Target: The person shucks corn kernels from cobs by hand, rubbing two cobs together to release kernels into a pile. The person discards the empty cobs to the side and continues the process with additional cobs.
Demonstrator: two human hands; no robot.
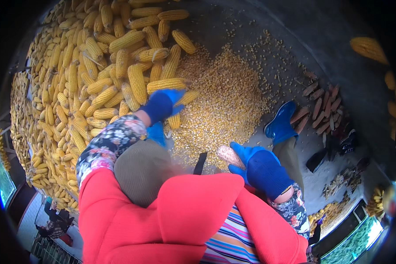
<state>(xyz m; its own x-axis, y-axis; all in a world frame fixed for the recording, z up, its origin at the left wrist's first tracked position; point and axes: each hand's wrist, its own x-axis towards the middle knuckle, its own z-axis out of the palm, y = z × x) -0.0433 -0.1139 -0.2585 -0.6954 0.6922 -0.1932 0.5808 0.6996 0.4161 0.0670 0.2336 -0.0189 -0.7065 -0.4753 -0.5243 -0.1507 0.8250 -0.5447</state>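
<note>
My right hand [255, 165], in a blue rubber-coated knit glove, holds a pale, stripped corn cob [230, 155] over a heap of loose kernels [226, 99]. My left hand [163, 104], gloved alike and motion-blurred, is at the edge of a big pile of yellow corn ears [95, 76]. One corn ear [188, 97] lies at its fingertips; whether the fingers grip it is unclear. Another ear [167, 85] lies just beyond that hand. Between my knees a dark flat strip [200, 163] sticks up in front of the kernels.
Blue rubber boots [280, 123] flank the kernel heap. Bare reddish cobs [326, 105] lie on the concrete floor to the right, near dark objects [316, 160] and husk scraps [341, 183]. One person [57, 227] is at lower left, and part of another [316, 231] shows at lower right.
</note>
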